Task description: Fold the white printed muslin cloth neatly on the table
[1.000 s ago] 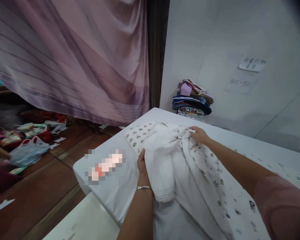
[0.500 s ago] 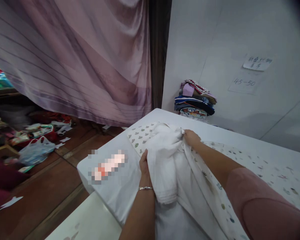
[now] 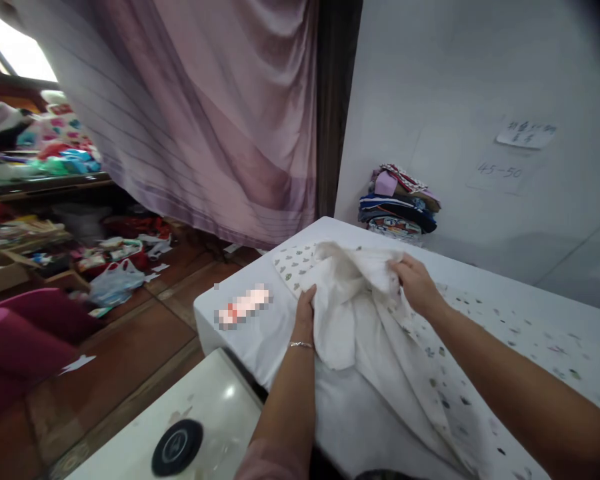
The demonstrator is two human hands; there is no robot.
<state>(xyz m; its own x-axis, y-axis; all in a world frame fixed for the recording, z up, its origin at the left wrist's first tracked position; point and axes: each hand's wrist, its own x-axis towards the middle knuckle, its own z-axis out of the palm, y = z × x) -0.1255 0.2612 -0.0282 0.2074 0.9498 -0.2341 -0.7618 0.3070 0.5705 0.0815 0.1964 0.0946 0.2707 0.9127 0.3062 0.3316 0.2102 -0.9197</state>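
A white cloth [image 3: 353,300] with small printed figures lies bunched on the white table [image 3: 260,333]. My left hand [image 3: 306,315] grips its left fold near the table's front; a thin bracelet sits on that wrist. My right hand [image 3: 416,283] is closed on a raised fold at the cloth's far side, lifting it a little. The printed part of the cloth [image 3: 293,263] spreads flat beyond both hands and trails off to the right under my right arm.
A stack of folded clothes [image 3: 397,203] sits at the table's far edge against the white wall. A pink curtain [image 3: 205,133] hangs at the left. Bags and clutter [image 3: 110,267] cover the wooden floor. A white surface with a black round disc [image 3: 176,447] lies at the near left.
My right hand has pulled back and lifted a fold of the cloth toward me. My left hand keeps its grip. The view has swung left and down, showing more of the floor and the near surface.
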